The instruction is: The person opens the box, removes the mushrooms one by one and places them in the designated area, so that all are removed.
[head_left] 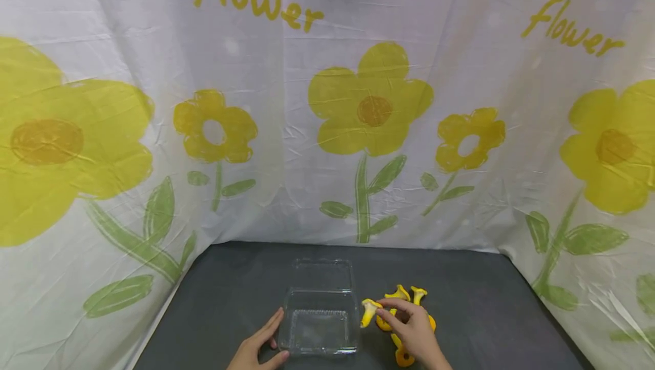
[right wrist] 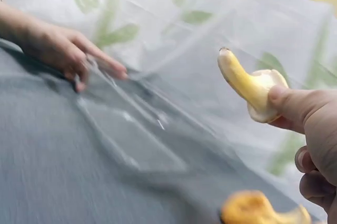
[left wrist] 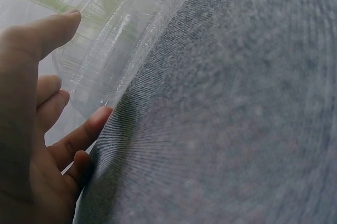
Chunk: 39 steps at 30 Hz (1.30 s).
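Note:
A clear plastic clamshell container (head_left: 319, 327) stands with its lid (head_left: 322, 274) raised open at the back. My left hand (head_left: 260, 343) rests against the container's left side and front corner, fingers fairly straight, thumb apart. In the left wrist view those fingers (left wrist: 87, 129) lie along the clear wall. To the right of the container, my right hand (head_left: 411, 327) pinches a yellow chanterelle mushroom (head_left: 368, 312) by its pale cap between thumb and fingers. Its stem points away from the hand in the right wrist view (right wrist: 241, 82). The inside of the container holds nothing visible.
Several more yellow mushrooms (head_left: 418, 294) lie on the dark table (head_left: 476, 302) around and partly under my right hand. One orange-yellow mushroom (right wrist: 250, 211) shows low in the right wrist view. A white cloth with printed flowers (head_left: 286, 188) surrounds the table.

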### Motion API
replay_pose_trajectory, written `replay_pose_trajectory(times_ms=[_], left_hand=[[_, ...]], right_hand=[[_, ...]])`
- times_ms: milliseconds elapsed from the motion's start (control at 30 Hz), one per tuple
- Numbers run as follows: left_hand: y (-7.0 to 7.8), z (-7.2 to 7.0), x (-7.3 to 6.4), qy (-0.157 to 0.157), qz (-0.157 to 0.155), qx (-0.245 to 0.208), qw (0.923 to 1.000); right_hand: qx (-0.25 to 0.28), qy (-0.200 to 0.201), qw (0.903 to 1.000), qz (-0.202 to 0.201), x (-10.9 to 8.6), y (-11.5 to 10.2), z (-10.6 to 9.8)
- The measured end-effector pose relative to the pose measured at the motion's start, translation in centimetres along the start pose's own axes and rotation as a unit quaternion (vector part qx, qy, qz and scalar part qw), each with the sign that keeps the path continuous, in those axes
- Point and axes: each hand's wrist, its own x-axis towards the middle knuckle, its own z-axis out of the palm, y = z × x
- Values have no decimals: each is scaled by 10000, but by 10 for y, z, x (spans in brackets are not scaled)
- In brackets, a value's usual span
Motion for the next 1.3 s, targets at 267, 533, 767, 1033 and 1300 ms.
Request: replay_pose_trajectory(times_ms=[267,533,767,1033,1300], left_hand=[[-2,-1,-2,136,13,-8,9999],[-8,-3,-6,282,119,50,9995],[-7,-4,-4,148,22,41,9999],[-5,-2,-3,125,-51,16,9999],[-1,-5,-3,-106,-622,126,9979]], right_hand=[[-674,1514,9800,1103,-36,29,-56],[-1193,1610,9704,1349,-71,64,-89],[-1548,1063,9710,1480,-73,81,-76],[-1988,999,9672,1228,-66,88,-67],[-1828,53,9772,1081,-64,90,-72]])
